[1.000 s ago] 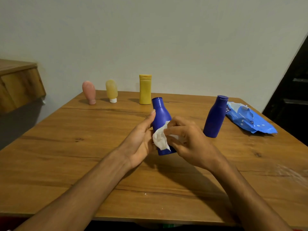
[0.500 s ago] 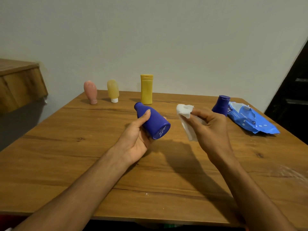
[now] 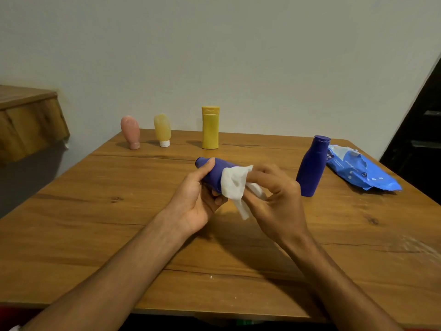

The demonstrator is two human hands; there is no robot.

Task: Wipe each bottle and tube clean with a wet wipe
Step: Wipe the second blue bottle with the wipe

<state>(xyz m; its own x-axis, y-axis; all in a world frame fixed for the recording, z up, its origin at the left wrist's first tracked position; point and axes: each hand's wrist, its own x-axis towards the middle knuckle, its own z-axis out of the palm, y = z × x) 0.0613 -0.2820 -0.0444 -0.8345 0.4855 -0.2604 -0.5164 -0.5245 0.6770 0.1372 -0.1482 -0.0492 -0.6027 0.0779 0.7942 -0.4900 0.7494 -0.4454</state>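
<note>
The left hand (image 3: 195, 201) held a dark blue plastic bottle (image 3: 214, 172) tilted on its side above the wooden surface (image 3: 95, 223), grip curled round its body. The right hand (image 3: 274, 199) had its grip pinching a crumpled white wet wipe (image 3: 233, 185) against the bottle's lower end. A second dark blue bottle (image 3: 311, 168) stood upright just beside a blue wipes packet (image 3: 358, 170). A yellow bottle (image 3: 210, 127), yellow tube (image 3: 162, 130) and pink tube (image 3: 130, 132) stood near the far edge.

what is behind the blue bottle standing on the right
A blue wet wipe pack lies flat on the table behind the standing blue bottle. The bottle covers the pack's left end, so whether they touch cannot be seen.
</note>
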